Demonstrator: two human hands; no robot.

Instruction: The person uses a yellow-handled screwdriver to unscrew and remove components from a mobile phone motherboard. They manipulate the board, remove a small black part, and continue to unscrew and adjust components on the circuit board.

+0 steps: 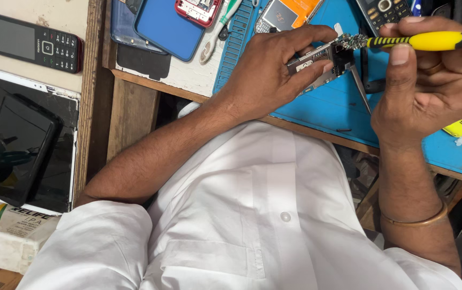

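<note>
You hold a yellow, black-striped plastic screwdriver over a blue rubber mat; your buttoned cotton shirt is white.

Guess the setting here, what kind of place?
Most likely a phone repair bench. The left hand holds a bare phone circuit board, the right hand a yellow-handled tool, and opened keypad phones lie on a blue work mat.

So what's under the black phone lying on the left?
The black phone lies on a bigger white-edged tablet with a dark screen. Under the tablet, a white box sticks out. Whatever part of the screen the phone covers stays hidden.
</note>
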